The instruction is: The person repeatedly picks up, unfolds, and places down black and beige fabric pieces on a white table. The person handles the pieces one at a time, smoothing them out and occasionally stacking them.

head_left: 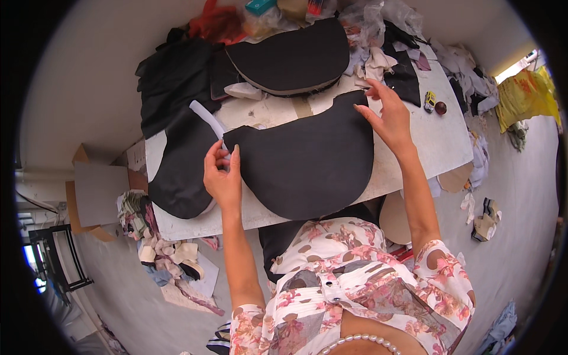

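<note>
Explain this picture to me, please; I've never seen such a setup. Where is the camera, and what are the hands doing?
There is no machine, just a person's bare hands. The one picture comes from a head-worn fisheye camera looking down, so straight edges bend. On the white table lies a curved black panel. The left hand is at its left corner, whether gripping I can't tell; the right hand, fingers spread, is at its right corner. A white strip reaches toward the left hand. Another black piece lies farther back, and a toy car sits at right.
</note>
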The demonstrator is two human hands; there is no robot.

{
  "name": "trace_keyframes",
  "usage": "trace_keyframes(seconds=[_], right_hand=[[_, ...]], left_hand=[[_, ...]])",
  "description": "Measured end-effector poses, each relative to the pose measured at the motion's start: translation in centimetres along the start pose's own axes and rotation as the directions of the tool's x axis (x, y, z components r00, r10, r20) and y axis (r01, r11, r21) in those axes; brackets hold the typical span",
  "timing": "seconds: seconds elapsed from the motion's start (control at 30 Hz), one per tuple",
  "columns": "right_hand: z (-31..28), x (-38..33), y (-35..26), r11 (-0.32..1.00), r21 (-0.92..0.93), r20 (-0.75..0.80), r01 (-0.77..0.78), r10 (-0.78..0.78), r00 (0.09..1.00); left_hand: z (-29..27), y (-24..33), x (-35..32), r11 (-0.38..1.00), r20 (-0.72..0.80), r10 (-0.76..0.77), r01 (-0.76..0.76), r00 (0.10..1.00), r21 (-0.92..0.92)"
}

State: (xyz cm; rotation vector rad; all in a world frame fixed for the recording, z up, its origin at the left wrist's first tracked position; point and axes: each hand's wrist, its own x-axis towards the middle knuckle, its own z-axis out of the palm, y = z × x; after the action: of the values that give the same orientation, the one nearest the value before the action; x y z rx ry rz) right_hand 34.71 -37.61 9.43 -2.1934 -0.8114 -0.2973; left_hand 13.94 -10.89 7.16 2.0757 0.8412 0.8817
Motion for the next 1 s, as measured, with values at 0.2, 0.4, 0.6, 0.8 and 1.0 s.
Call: trace_keyframes(seconds=[0.2, 0.4, 0.6, 0.8, 1.0], right_hand=[[0.1, -2.2, -4.7, 0.926, -0.167, 0.29, 0.338, -0.281, 0.915], [3.1, -2.8, -2.4, 0.891, -0.268, 0.435, 0.366, -0.227, 0.871], [2.6, 2.0, -5.2, 0.878, -0.125, 0.107, 0.461, -0.45, 0.886], [12.9, 13.1, -7.1, 0.969, 0.15, 0.18, 0.195, -0.22, 0.959], [18.8, 16.6, -5.8, 0.984, -0.051, 0.24, 0.169, -0.153, 0.959]], left_hand=[[-0.3, 2.3, -1.1, 0.833, 0.355, 0.423, -0.511, 0.834, 0.209], [1.3, 1.6, -1.6, 0.8, 0.551, 0.344, -0.544, 0.761, 0.252], [0.6, 1.7, -1.5, 0.841, 0.516, 0.347, -0.503, 0.783, 0.198], [-1.3, 3.0, 0.2, 0.887, 0.095, 0.434, -0.443, 0.896, 0.127], [-2.3, 3.1, 2.2, 0.921, 0.016, 0.389, -0.388, 0.921, -0.015]])
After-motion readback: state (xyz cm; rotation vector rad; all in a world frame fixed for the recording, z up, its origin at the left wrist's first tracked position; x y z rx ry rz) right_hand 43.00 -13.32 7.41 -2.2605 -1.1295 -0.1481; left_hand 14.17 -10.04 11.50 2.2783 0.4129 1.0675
